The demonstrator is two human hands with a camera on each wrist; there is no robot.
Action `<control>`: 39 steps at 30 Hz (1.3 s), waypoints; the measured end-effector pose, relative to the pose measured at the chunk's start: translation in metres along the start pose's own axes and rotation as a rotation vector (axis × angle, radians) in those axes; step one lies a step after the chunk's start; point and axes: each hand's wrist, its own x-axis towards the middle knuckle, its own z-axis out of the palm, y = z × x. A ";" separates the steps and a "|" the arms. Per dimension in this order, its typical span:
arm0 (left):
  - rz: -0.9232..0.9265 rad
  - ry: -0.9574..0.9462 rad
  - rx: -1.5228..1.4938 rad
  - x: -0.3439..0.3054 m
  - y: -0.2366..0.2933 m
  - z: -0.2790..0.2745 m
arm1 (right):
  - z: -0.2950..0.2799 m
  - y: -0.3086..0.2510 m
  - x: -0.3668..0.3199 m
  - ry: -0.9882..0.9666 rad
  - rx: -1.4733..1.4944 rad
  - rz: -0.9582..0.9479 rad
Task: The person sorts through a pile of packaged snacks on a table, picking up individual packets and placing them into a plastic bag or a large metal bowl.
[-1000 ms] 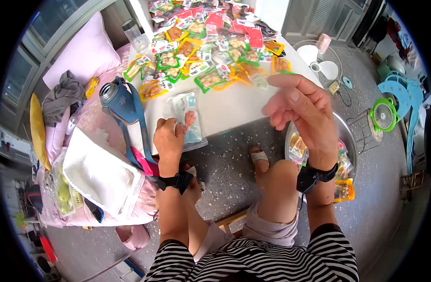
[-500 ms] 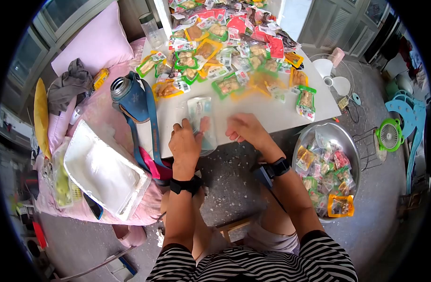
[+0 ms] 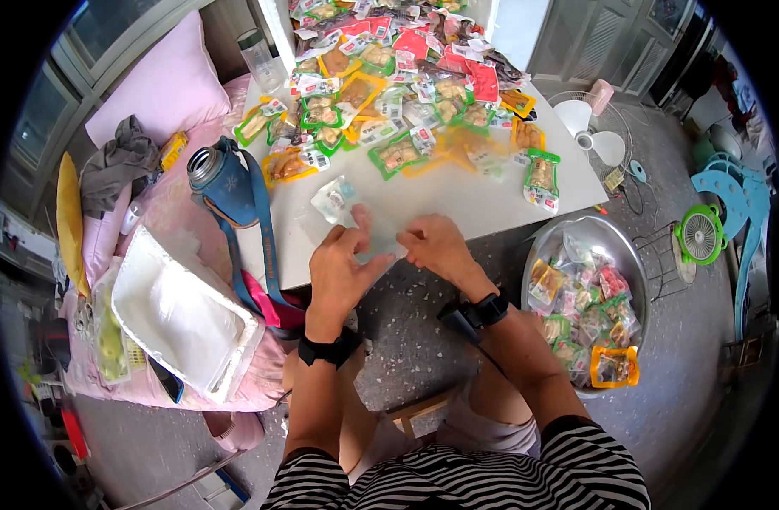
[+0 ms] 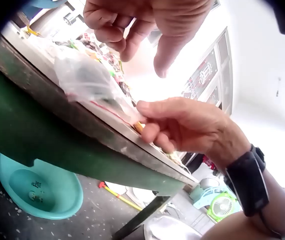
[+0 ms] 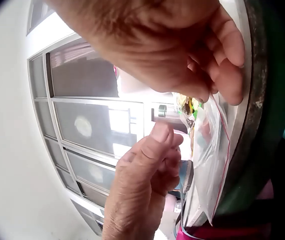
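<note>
A clear plastic zip bag (image 3: 334, 202) with a printed panel lies at the near edge of the white table. My right hand (image 3: 440, 251) pinches the bag's near corner between thumb and fingertips, as the left wrist view shows at the red zip line of the bag (image 4: 85, 80). Beside it, my left hand (image 3: 338, 272) hovers close over the bag, thumb spread away from the loosely bent fingers. Nothing shows between the fingers of the left hand (image 5: 145, 175) in the right wrist view. One green-edged food packet (image 3: 541, 180) lies apart at the table's right side.
Many food packets (image 3: 398, 153) cover the far part of the table (image 3: 457, 200). A metal basin (image 3: 640, 280) of packets stands on the floor at right. At left are a blue bottle (image 3: 222, 183) with a strap and a white foam box (image 3: 181, 314).
My right hand has come left and down from the table's right side to the bag and pinches its corner. My left hand's thumb has spread. The lone green-edged packet has come into sight.
</note>
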 end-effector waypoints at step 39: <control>-0.704 -0.064 0.950 -0.152 -0.194 -0.183 | -0.002 -0.004 0.013 0.263 -0.215 -0.147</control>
